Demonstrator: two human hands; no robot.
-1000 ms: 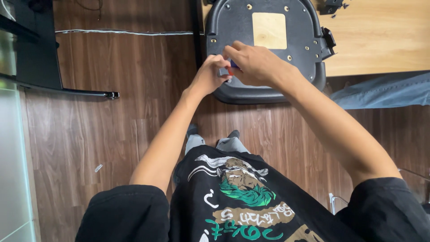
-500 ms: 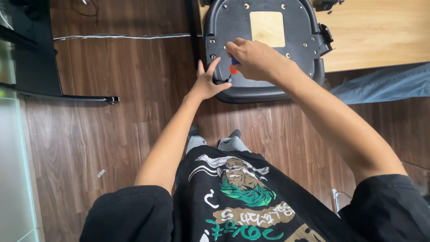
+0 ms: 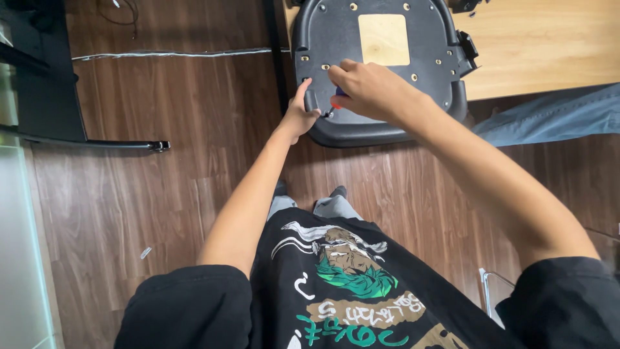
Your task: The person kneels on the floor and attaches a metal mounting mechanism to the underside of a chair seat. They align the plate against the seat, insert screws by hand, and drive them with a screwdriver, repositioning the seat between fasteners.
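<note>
Dark wood-plank floor (image 3: 194,194) fills most of the view, with a light wooden tabletop (image 3: 549,45) top right and a black metal frame (image 3: 58,110) at the left edge. A pale cable (image 3: 174,54) runs across the floor near the top. Grey-blue fabric (image 3: 562,119) lies just below the tabletop.

The black plastic chair seat (image 3: 381,71) lies upside down, partly over the table edge, with a square wooden panel (image 3: 383,39) in its middle and brass screw inserts around it.

Your left hand (image 3: 300,116) grips the seat's near-left rim, fingers spread up onto the shell. Your right hand (image 3: 365,87) is clenched around a small tool with a red-and-blue handle (image 3: 338,97), whose dark tip meets the seat just beside your left thumb. Most of the tool is hidden under your fingers, so I can't tell what kind it is.
</note>
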